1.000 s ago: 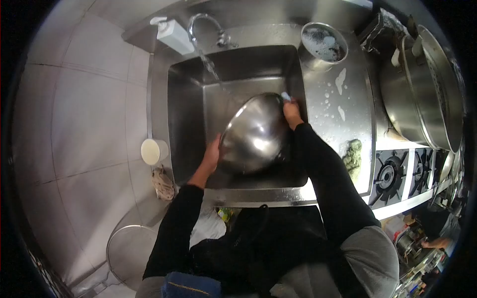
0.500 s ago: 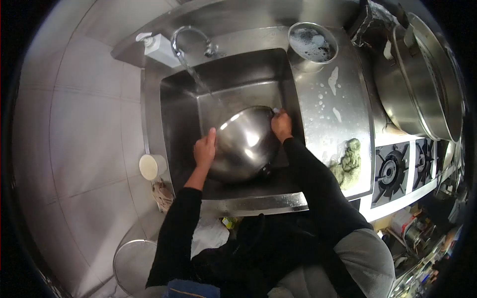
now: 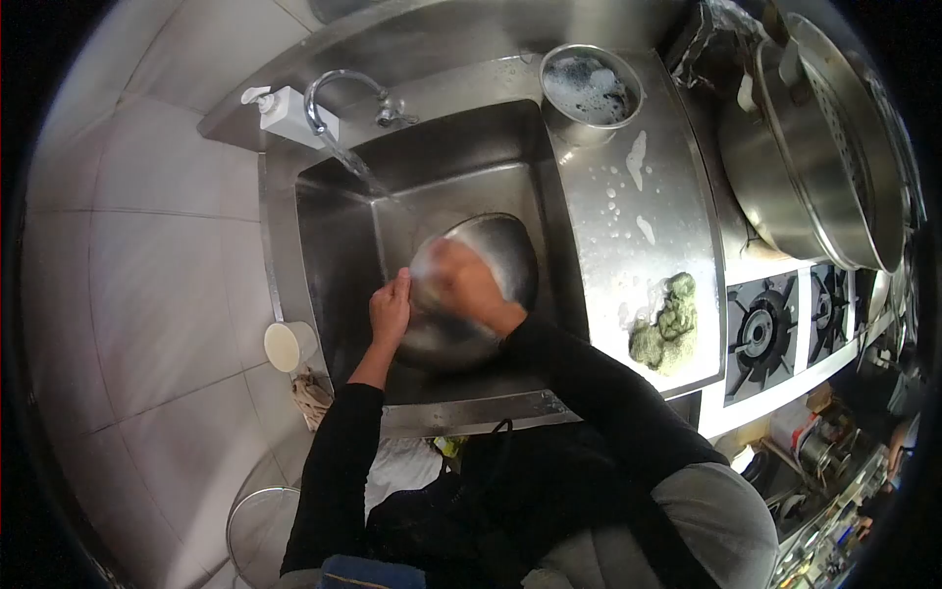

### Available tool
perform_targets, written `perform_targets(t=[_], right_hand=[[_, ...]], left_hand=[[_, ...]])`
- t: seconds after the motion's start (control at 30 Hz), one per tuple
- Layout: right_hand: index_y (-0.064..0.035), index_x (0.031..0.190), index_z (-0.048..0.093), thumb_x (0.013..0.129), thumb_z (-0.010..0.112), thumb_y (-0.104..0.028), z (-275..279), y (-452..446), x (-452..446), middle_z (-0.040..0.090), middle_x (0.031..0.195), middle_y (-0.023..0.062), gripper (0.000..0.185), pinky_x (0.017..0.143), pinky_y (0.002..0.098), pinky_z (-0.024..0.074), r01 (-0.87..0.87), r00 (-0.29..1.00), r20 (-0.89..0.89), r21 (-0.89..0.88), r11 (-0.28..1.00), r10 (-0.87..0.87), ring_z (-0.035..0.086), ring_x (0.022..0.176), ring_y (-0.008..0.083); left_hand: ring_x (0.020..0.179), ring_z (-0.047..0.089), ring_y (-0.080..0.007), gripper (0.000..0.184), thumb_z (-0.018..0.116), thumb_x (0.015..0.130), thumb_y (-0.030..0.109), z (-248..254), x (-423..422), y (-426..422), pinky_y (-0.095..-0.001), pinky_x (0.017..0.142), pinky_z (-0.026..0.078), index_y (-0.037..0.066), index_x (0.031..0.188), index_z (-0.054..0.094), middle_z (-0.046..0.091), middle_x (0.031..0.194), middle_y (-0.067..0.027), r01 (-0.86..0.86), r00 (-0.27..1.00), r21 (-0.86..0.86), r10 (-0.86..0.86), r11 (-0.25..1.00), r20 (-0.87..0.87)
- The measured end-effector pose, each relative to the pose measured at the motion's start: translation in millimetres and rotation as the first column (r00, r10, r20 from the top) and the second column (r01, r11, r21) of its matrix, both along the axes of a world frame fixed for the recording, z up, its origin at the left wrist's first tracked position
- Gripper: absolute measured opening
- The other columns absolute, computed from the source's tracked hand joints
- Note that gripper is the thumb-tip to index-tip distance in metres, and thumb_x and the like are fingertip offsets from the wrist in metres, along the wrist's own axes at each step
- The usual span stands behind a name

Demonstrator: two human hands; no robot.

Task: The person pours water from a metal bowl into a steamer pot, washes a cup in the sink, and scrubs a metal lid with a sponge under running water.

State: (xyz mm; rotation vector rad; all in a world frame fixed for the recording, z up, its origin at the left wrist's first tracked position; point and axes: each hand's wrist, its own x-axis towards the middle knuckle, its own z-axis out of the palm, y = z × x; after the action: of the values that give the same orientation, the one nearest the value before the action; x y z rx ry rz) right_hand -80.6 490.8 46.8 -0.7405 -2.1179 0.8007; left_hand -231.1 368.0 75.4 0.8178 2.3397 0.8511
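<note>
A round, shiny metal pan [image 3: 505,250] lies tilted in the steel sink [image 3: 339,245]; half a second ago dark handles showed on its edge. At its left edge my left hand [image 3: 390,309] grips it, thumb pointing up along the rim. My right hand [image 3: 469,285] is over the pan's surface, smeared by motion, so its fingers and anything in them cannot be made out. Water runs from the curved faucet [image 3: 334,83] into the sink, to the upper left of the pan.
A metal pot of sudsy water [image 3: 594,93] stands behind the steel drainboard, where a green scouring pad [image 3: 672,319] lies among foam. Big steel pots [image 3: 785,167] and gas burners [image 3: 760,334] are to the right. A soap dispenser [image 3: 294,113] and a cup [image 3: 287,347] sit left.
My right hand has left the pan's right edge and moved left across its surface. The left hand keeps its hold on the left edge. The pan has turned somewhat, and the view has shifted slightly.
</note>
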Motion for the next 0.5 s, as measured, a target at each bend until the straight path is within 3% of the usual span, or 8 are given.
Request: perform_targets(t=[0.1,0.13,0.17,0.23,0.3,0.37,0.43,0.5], right_hand=[[-0.0065,0.097,0.066,0.084,0.063,-0.026,22.4,17.0,7.2,0.064,0.104,0.0156,0.024,0.088,0.0427,0.0473,-0.056,0.976,0.214,0.088,0.995,0.037,0.059,0.101,0.0324],[-0.0064,0.095,0.065,0.085,0.06,-0.024,5.5,34.6,15.5,0.064,0.103,0.0179,0.021,0.087,0.0437,0.0477,0.189,0.982,0.059,-0.196,0.962,-0.181,0.059,0.1,0.036],[-0.0025,0.101,0.062,0.087,0.057,-0.022,-3.1,57.7,26.7,0.063,0.101,0.0219,0.025,0.087,0.0449,0.0469,0.364,0.929,0.211,-0.679,0.638,-0.305,0.057,0.098,0.04],[0.0011,0.106,0.057,0.085,0.056,-0.019,-28.1,70.7,27.0,0.06,0.104,0.0249,0.029,0.088,0.0449,0.0453,0.604,0.793,0.427,-0.644,0.47,-0.435,0.055,0.101,0.0412],[0.0028,0.107,0.054,0.08,0.059,-0.016,-23.5,34.9,14.4,0.057,0.111,0.0252,0.033,0.093,0.0432,0.0432,0.467,0.88,0.242,-0.292,0.835,-0.408,0.052,0.109,0.0403],[-0.0038,0.108,0.056,0.072,0.064,-0.007,20.6,0.7,11.0,0.055,0.112,0.0219,0.036,0.096,0.0442,0.0415,-0.061,0.998,-0.044,-0.184,0.981,0.054,0.05,0.112,0.0393],[-0.0048,0.108,0.052,0.072,0.069,-0.01,10.8,3.1,12.3,0.054,0.108,0.0249,0.04,0.089,0.0475,0.0428,-0.058,0.99,-0.133,-0.122,0.991,0.041,0.053,0.105,0.0414],[-0.0059,0.108,0.051,0.077,0.067,-0.01,-3.4,42.6,16.3,0.057,0.106,0.0189,0.035,0.085,0.0428,0.0461,0.308,0.949,0.081,-0.45,0.838,-0.305,0.057,0.101,0.0347]], left_hand=[[0.059,0.055,-0.0229,0.057,0.05,0.093,0.051,1.4,3.1,-3.5,-0.0366,0.061,0.045,-0.003,0.083,0.066,0.057,0.062,-0.0171,-0.003,0.999,0.012,0.003,1.0,0.036],[0.059,0.055,-0.0226,0.057,0.051,0.094,0.05,4.0,5.3,-7.9,-0.0372,0.061,0.045,-0.003,0.083,0.066,0.056,0.062,-0.0187,-0.061,0.994,-0.005,0.061,0.998,0.094],[0.059,0.055,-0.0226,0.057,0.051,0.094,0.05,3.3,5.5,-15.3,-0.0372,0.061,0.045,-0.003,0.083,0.066,0.056,0.062,-0.0187,-0.067,0.993,-0.012,0.068,0.998,0.092],[0.058,0.054,-0.0202,0.055,0.05,0.094,0.048,-4.1,4.1,-12.2,-0.0361,0.061,0.044,-0.004,0.085,0.066,0.056,0.06,-0.0158,0.013,0.999,0.0,-0.013,1.0,-0.034],[0.058,0.054,-0.0201,0.055,0.05,0.095,0.048,-12.4,-1.2,-8.7,-0.036,0.061,0.044,-0.004,0.084,0.066,0.057,0.06,-0.0151,0.02,0.999,0.054,-0.018,0.998,-0.036],[0.058,0.054,-0.0199,0.055,0.05,0.095,0.048,-13.1,0.7,-15.4,-0.036,0.061,0.044,-0.004,0.083,0.066,0.057,0.06,-0.0145,0.031,0.999,0.082,-0.028,0.996,-0.037],[0.058,0.054,-0.019,0.056,0.05,0.095,0.049,-1.7,5.5,-12.0,-0.0362,0.061,0.044,-0.002,0.081,0.067,0.054,0.057,-0.0115,-0.006,0.998,0.02,0.004,1.0,0.064],[0.06,0.054,-0.0179,0.053,0.05,0.095,0.048,5.4,9.0,-8.8,-0.0353,0.062,0.045,-0.001,0.085,0.067,0.054,0.057,-0.0104,-0.009,0.997,0.001,0.009,1.0,0.076]])
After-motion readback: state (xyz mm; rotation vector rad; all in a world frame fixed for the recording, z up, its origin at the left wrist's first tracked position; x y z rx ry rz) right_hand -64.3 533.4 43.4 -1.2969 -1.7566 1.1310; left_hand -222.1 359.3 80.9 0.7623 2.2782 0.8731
